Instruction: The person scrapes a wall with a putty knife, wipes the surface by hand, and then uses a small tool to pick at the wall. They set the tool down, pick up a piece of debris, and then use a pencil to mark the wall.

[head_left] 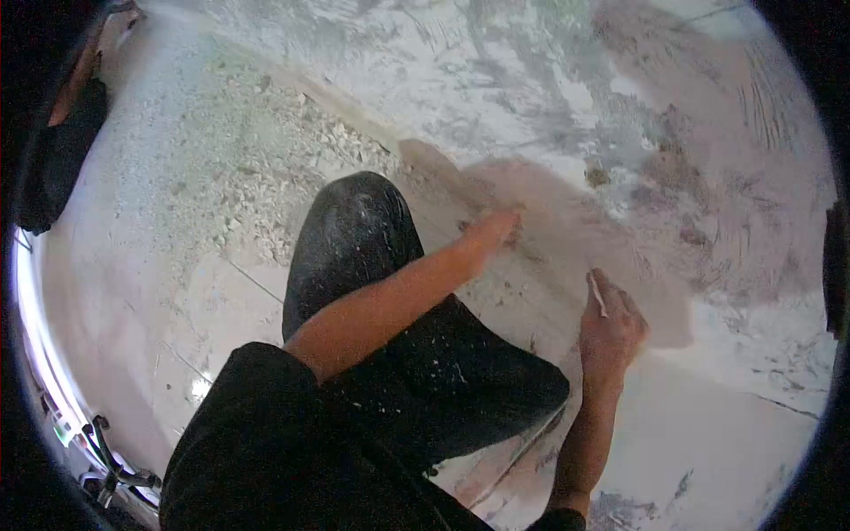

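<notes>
My right hand (pixel 613 329) is closed, held in front of the scuffed, plaster-streaked wall (pixel 708 292). A thin white piece (pixel 598 294) shows along its thumb side, its kind too small to make out. My left hand (pixel 496 232) reaches past my raised knee, low by the foot of the wall. Its fingers are blurred and partly turned away, so what they touch or hold is hidden. Shadows of my arms and body fall on the wall around both hands.
Pale crumbled debris (pixel 266 168) lies scattered over the tiled floor (pixel 221 301) along the wall. Another person's arm and dark sleeve (pixel 66 159) show at upper left. Dark tubular legs or cables (pixel 115 465) stand beside a bright strip at lower left. My dusty dark trousers (pixel 363 239) fill the centre.
</notes>
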The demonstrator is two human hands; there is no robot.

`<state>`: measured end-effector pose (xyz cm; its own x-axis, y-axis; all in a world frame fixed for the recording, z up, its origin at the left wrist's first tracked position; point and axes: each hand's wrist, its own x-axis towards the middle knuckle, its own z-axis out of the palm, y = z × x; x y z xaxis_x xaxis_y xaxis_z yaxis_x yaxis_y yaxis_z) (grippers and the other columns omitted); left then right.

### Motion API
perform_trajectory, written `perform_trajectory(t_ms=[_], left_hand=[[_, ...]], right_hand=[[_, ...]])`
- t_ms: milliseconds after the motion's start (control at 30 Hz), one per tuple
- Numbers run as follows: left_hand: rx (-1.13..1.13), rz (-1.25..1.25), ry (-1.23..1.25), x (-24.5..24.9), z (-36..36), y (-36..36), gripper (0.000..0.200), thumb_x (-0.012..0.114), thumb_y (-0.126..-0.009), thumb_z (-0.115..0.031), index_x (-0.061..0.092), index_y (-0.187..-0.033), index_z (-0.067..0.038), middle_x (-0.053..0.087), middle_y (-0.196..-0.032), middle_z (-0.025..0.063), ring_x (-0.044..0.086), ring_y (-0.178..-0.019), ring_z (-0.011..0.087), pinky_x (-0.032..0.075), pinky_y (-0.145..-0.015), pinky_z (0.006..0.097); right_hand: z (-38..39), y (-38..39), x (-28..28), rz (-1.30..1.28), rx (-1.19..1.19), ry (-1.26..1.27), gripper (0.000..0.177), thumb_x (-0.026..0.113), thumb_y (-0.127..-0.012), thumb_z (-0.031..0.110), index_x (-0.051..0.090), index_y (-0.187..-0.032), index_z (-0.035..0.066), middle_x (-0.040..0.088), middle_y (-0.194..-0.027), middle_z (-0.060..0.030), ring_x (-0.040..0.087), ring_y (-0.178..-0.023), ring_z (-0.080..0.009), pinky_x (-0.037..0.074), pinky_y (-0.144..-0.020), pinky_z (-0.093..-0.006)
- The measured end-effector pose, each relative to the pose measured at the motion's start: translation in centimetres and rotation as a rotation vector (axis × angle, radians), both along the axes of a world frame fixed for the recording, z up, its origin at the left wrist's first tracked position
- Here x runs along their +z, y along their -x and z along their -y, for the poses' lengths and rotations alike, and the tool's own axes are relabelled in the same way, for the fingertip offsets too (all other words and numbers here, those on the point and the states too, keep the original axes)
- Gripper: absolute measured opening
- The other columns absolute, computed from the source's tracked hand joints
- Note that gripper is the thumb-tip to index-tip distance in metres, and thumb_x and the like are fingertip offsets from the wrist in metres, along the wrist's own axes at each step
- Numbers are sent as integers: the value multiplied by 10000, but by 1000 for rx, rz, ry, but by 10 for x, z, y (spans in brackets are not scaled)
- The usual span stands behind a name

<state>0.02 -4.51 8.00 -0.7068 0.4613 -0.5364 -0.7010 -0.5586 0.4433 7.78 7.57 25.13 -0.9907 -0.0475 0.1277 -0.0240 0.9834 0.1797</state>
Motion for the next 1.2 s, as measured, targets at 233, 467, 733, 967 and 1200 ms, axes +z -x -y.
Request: perform_trajectory(t_ms=[233, 467, 733, 967, 1200], left_hand=[[-119, 2, 126, 20, 12, 10, 482, 459, -908, -354, 450, -1183, 41, 508, -1135, 153, 520, -1013, 261, 432, -915, 355], [4, -10, 22, 29, 16, 5, 484, 468, -894, -342, 432, -1184, 43, 499, -1129, 167, 502, -1043, 290, 426, -927, 379], [-53, 11, -27, 3, 7, 2, 440, 464, -901, -333, 419, -1224, -39, 494, -1133, 163, 492, -1053, 276, 410, -939, 406], [-39, -19, -16, 15, 13, 9, 437, 477, -895, -327, 413, -1233, -57, 483, -1175, 148, 488, -1071, 277, 391, -954, 393], [-88, 33, 22, 7, 8, 8, 437, 488, -884, -315, 419, -1229, -56, 480, -1176, 157, 483, -1082, 278, 388, -960, 386]], right_hand=[[-15, -8, 19, -181, 85, 238, 287, 608, -688, -41, 683, -921, 108, 670, -849, -97, 654, -783, -231, 511, -714, -321], [-17, -12, 65, -173, -74, 200, 154, 673, -755, 83, 685, -903, 41, 670, -861, -123, 659, -769, -197, 509, -679, -275], [-3, -14, 75, -290, 169, 152, 126, 663, -770, 66, 687, -886, 23, 674, -803, -123, 662, -709, -178, 516, -629, -279], [-9, -10, 55, -201, 110, 64, 151, 654, -752, 70, 690, -898, 76, 668, -825, -116, 650, -746, -212, 508, -663, -329], [1, -12, 62, -82, 196, 167, 331, 591, -673, -19, 654, -981, 83, 653, -928, -117, 633, -820, -256, 502, -702, -331]])
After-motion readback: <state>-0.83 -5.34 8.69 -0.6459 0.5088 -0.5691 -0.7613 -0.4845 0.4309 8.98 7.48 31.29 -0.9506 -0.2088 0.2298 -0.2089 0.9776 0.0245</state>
